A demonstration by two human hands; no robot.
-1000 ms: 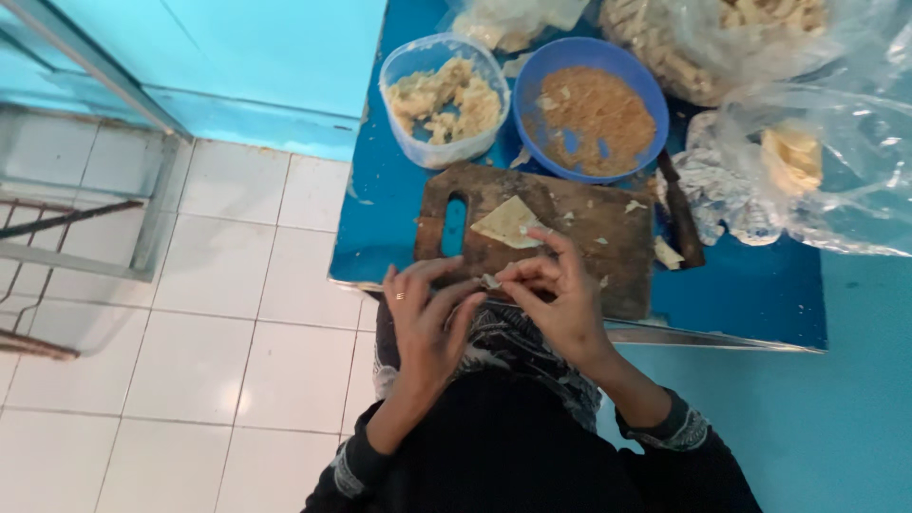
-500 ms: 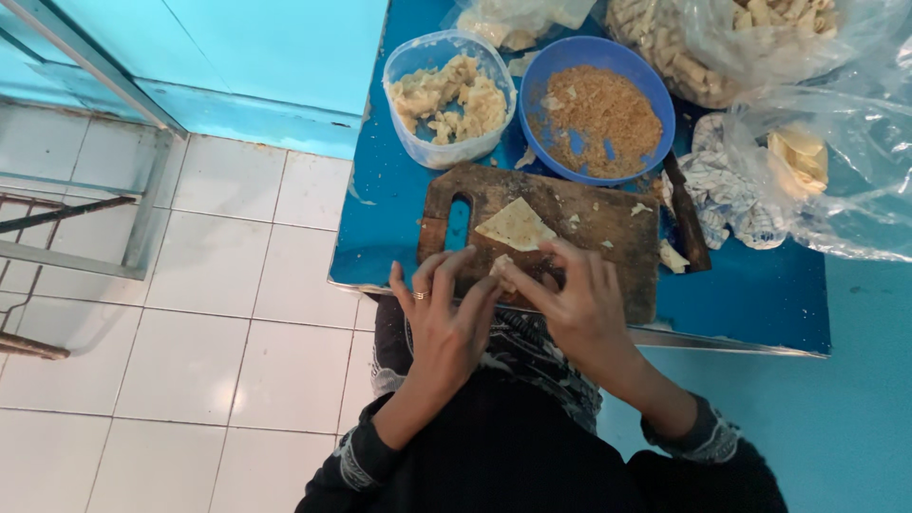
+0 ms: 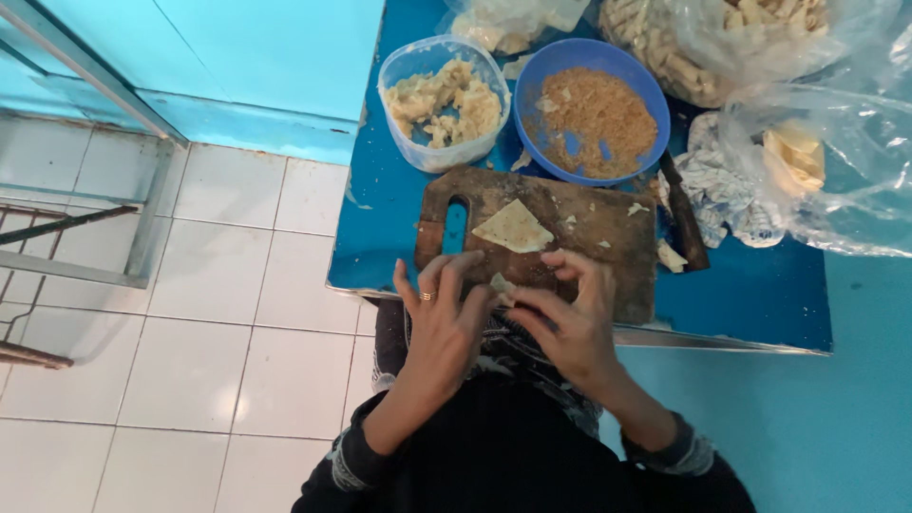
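Even, bright, diffuse light; soft shadows on floor tiles (image 3: 190, 370); glare on plastic bags (image 3: 836, 161); slight softness overall.

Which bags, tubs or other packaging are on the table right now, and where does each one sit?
Clear plastic tub: behind the cutting board, left; round, holds pale lumpy filling.
Blue bowl: right of the tub; round, holds brown crumbs.
Clear plastic bag: right edge; crinkled, pale yellow sheets inside.
Second clear bag: far right; pale sticks inside.
No labels, signs or screens.
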